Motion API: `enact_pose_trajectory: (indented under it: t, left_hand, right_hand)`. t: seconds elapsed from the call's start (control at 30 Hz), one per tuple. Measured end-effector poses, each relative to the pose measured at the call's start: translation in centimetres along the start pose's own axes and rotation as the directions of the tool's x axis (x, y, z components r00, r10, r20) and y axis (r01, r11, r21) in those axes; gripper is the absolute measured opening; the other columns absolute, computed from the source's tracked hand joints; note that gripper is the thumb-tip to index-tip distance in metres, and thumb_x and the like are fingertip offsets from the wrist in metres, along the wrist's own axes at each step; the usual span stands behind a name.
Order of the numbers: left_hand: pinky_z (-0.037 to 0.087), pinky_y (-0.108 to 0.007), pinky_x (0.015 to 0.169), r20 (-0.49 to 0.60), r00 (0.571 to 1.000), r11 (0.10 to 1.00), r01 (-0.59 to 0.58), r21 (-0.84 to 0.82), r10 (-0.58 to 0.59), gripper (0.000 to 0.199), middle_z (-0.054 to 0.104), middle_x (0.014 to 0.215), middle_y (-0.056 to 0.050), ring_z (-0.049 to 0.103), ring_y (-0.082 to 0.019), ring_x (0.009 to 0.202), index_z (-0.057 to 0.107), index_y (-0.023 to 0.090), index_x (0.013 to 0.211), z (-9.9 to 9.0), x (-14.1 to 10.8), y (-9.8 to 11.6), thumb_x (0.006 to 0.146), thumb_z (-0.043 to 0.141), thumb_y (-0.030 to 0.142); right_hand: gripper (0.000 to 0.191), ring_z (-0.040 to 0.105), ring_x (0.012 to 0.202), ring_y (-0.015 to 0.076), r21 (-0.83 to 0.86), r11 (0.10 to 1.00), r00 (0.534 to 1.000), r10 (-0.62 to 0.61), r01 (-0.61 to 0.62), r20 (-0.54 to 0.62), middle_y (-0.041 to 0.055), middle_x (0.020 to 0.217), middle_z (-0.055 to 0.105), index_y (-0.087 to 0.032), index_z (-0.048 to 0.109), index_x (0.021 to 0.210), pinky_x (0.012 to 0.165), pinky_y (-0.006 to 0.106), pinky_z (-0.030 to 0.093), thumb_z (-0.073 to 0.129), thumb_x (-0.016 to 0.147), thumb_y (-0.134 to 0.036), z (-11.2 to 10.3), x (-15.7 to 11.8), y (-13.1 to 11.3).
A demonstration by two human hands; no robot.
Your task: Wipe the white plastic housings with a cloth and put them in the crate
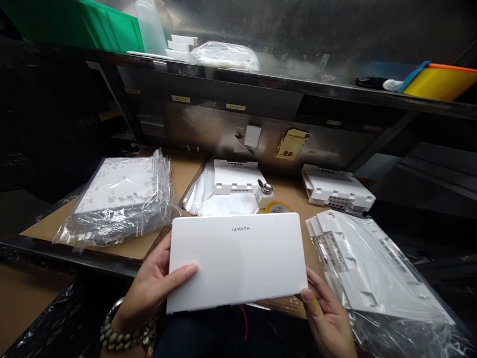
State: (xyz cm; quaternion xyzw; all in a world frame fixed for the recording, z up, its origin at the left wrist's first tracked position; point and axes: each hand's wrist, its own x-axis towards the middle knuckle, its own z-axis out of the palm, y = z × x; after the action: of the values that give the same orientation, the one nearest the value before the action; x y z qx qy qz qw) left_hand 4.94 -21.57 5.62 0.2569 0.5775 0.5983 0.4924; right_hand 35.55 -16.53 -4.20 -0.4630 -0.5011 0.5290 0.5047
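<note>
A white rectangular cover (pixel 238 263) with upside-down HUAWEI lettering near its far edge is held up at the front middle. My left hand (pixel 158 278) grips its left side, thumb on the face and fingers behind. At the lower right corner, my right hand (pixel 326 311) holds the edge between thumb and fingers. Beyond the cover stand a small white bottle with a metal top (pixel 265 194) and a yellow tape roll (pixel 278 207), partly hidden. A white slotted housing (pixel 238 178) lies on clear plastic bags (pixel 227 204) behind them.
Bagged white parts (pixel 119 186) are stacked on cardboard (pixel 48 228) at the left. More bagged white housings (pixel 387 273) lie at the right, below a stack of unbagged ones (pixel 339 188). A shelf (pixel 298 82) above bears a green bin (pixel 108 27) and a yellow bin (pixel 441 82).
</note>
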Motion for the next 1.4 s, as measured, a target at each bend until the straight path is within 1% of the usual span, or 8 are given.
enact_pose_trajectory:
  t: [0.23, 0.4, 0.63, 0.8, 0.93, 1.07, 1.27, 1.4]
  left_hand:
    - [0.051, -0.043, 0.104, 0.024, 0.944, 0.853, -0.309, 0.421, 0.330, 0.088, 0.060, 0.146, -0.002, 0.056, -0.032, 0.132, 0.044, 0.042, 0.146, 0.6, 2.1, 0.4, 0.071, 0.088, 0.052]
    - [0.051, -0.040, 0.084, 0.143, 0.883, 0.554, -0.400, 0.730, 0.448, 0.045, 0.073, 0.109, 0.000, 0.066, -0.028, 0.103, 0.070, 0.033, 0.104, 0.2, 3.8, 0.5, 0.072, 0.084, 0.062]
    - [0.050, -0.028, 0.062, -0.019, 0.893, 0.754, -0.368, 0.544, 0.449, 0.028, 0.072, 0.074, 0.002, 0.066, -0.017, 0.068, 0.072, 0.025, 0.085, 0.5, 4.8, 0.9, 0.092, 0.069, 0.052]
    - [0.056, -0.036, 0.096, -0.160, 0.851, 0.834, -0.424, 0.354, 0.501, 0.032, 0.075, 0.114, -0.004, 0.072, -0.021, 0.103, 0.067, 0.026, 0.120, -0.2, 5.6, 0.3, 0.100, 0.055, 0.049]
    - [0.043, -0.040, 0.110, -0.009, 0.900, 0.779, -0.371, 0.506, 0.435, 0.036, 0.070, 0.131, -0.001, 0.060, -0.027, 0.127, 0.071, 0.035, 0.121, -0.3, 5.0, 0.0, 0.093, 0.065, 0.056]
    - [0.046, -0.038, 0.089, 0.165, 0.890, 0.519, -0.389, 0.761, 0.425, 0.038, 0.075, 0.102, 0.000, 0.066, -0.029, 0.101, 0.075, 0.032, 0.090, 0.6, 4.4, -0.3, 0.078, 0.076, 0.067]
    - [0.036, -0.031, 0.058, 0.084, 0.927, 0.610, -0.306, 0.731, 0.365, 0.049, 0.055, 0.062, 0.004, 0.052, -0.017, 0.062, 0.063, 0.025, 0.068, 1.3, 4.6, -0.5, 0.093, 0.056, 0.066]
    - [0.040, -0.027, 0.058, 0.045, 0.951, 0.738, -0.267, 0.620, 0.306, 0.047, 0.065, 0.070, 0.002, 0.056, -0.017, 0.065, 0.066, 0.024, 0.078, 1.2, 4.6, 0.0, 0.096, 0.052, 0.066]
  right_hand:
    - [0.043, 0.073, 0.117, 0.0283, -0.049, 0.996, 0.995, 0.072, -0.075, -0.071, 0.0078, 0.128, 0.075, -0.029, 0.073, 0.125, 0.099, 0.035, 0.061, 0.076, 0.087, -0.048, 0.7, -0.9, -1.2]
    - [0.042, 0.071, 0.121, 0.0301, -0.173, 0.985, 1.000, 0.021, -0.021, -0.007, 0.0082, 0.130, 0.074, -0.028, 0.074, 0.125, 0.104, 0.039, 0.059, 0.072, 0.089, -0.050, 0.8, -0.9, -1.4]
    - [0.040, 0.071, 0.120, 0.0275, -0.154, 0.988, 0.999, 0.022, -0.027, -0.037, 0.0060, 0.130, 0.075, -0.029, 0.075, 0.124, 0.104, 0.035, 0.057, 0.074, 0.089, -0.048, -0.4, -0.8, -0.2]
    - [0.036, 0.073, 0.116, 0.0236, -0.135, 0.990, 0.999, -0.035, 0.038, 0.024, 0.0043, 0.128, 0.075, -0.034, 0.073, 0.128, 0.096, 0.026, 0.060, 0.073, 0.092, -0.038, -1.1, -0.2, 0.1]
    - [0.035, 0.072, 0.118, 0.0246, -0.099, 0.994, 0.998, -0.045, 0.050, 0.049, 0.0038, 0.130, 0.074, -0.037, 0.071, 0.130, 0.097, 0.029, 0.061, 0.070, 0.094, -0.037, -0.8, -0.2, -0.3]
    - [0.035, 0.072, 0.119, 0.0252, -0.100, 0.993, 0.996, -0.051, 0.058, 0.067, 0.0040, 0.130, 0.074, -0.037, 0.072, 0.129, 0.097, 0.029, 0.060, 0.071, 0.094, -0.035, -0.6, -0.3, -0.4]
    - [0.034, 0.073, 0.117, 0.0235, -0.107, 0.993, 0.998, -0.046, 0.051, 0.046, 0.0038, 0.131, 0.073, -0.036, 0.073, 0.127, 0.097, 0.025, 0.060, 0.073, 0.093, -0.036, -1.0, -0.2, 0.1]
    - [0.035, 0.071, 0.121, 0.0232, -0.078, 0.997, 1.000, 0.005, -0.003, 0.020, 0.0041, 0.132, 0.073, -0.035, 0.073, 0.128, 0.100, 0.025, 0.058, 0.072, 0.093, -0.038, -1.3, -0.3, 0.5]
